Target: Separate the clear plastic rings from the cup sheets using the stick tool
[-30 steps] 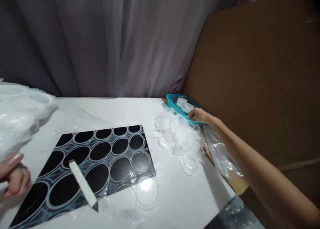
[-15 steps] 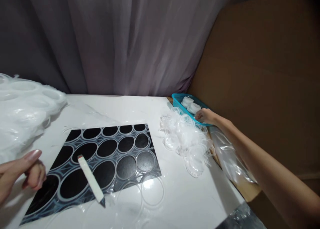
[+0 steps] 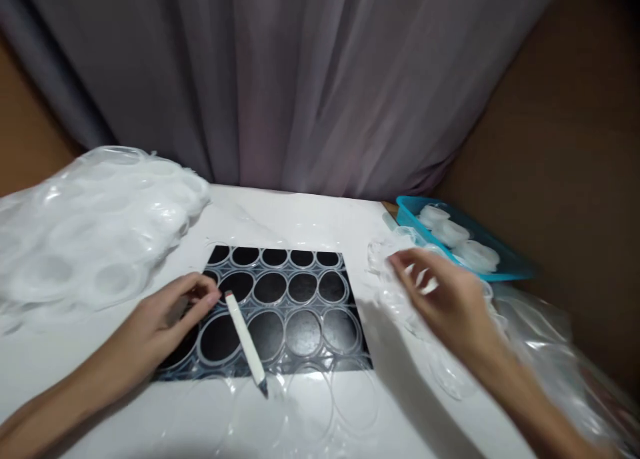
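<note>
A clear plastic sheet with rows of round outlines (image 3: 310, 405) lies partly over a black rectangle (image 3: 270, 287) on the white table. On it rests a white pen-shaped tool (image 3: 247, 344) with a dark pointed tip toward me. My left hand (image 3: 170, 312) is at the sheet's left side, close to the tool's reddish end. Its thumb and fingertips come together; whatever is between them cannot be made out. Blurred by motion, my right hand (image 3: 445, 299) hangs over a heap of clear plastic rings (image 3: 400, 305). Its bent fingers have gaps between them, and nothing shows in them.
At the left lies a large pile of whitish plastic sheets (image 3: 105, 225). A blue basket (image 3: 510, 269) with several stacks of white discs (image 3: 450, 232) stands at the back right. Clear plastic bags (image 3: 545, 345) are along the right edge, and a grey curtain (image 3: 300, 85) hangs behind.
My right hand has left the blue basket and come toward the sheet. My left hand has moved forward beside the tool. The view has turned left, and more disc stacks show in the basket.
</note>
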A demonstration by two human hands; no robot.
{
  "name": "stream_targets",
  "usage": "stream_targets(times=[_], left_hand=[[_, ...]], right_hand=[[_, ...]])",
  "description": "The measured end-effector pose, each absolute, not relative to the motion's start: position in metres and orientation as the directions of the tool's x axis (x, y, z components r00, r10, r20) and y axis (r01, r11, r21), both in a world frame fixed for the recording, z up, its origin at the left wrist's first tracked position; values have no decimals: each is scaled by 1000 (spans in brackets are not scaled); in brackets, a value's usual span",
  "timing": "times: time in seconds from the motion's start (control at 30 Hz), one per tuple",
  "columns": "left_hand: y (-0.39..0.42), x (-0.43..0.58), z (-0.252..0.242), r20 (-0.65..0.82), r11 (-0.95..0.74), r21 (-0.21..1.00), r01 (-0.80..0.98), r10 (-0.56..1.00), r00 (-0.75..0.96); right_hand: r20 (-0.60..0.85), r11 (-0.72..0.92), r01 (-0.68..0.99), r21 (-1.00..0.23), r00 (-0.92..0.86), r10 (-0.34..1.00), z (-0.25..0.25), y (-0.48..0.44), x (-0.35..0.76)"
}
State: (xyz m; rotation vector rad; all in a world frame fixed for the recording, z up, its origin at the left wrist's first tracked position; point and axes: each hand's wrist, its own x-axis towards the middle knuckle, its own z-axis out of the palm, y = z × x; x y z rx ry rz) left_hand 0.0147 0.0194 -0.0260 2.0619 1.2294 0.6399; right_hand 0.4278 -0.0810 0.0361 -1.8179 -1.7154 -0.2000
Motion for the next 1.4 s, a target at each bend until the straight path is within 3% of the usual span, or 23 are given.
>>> stream_targets(times=[0.07,0.13,0.23,0.33,0.57,0.7,0.8,0.9,1.0,1.1,1.23,1.4], left_hand=[[17,23,-17,108,-427,683,593,861,496],[17,23,-14,148,-494,614,616,838,525],[18,15,-18,200,-560,523,642,813,547],[19,9,-26,254,-604,454,655,792,554],[13,7,-42,242,-635,407,656,768,593],[6,3,-48,189,-652,391,649,748,637],[5,1,-52,201,-687,376,622,715,669],[6,-2,-57,247,-726,371,579,678,692],[8,-7,-66,262,-730,375,571,675,690],[10,-10,-73,224,-681,379,626,724,652],[7,-2,-68,167,-631,423,651,760,628],[4,18,-53,143,-590,493,639,780,609]], right_hand=[[403,265,836,-480,-58,913,21,-88,352],[285,314,771,-554,-179,942,7,-91,293],[122,228,712,-664,-198,973,-8,-86,247],[8,117,744,-658,-149,989,-20,-75,237],[-15,91,700,-709,-144,989,-32,-79,237],[-108,-10,639,-769,-114,988,-30,-94,238],[-190,-113,488,-865,-111,976,-26,-100,244],[-244,-224,134,-965,-160,956,-17,-101,256],[-188,-217,-176,-960,-168,968,-2,-100,278],[-56,-56,-231,-971,-8,998,16,-102,307],[92,114,-67,-991,277,957,29,-111,341],[328,239,311,-920,278,903,16,-110,357]])
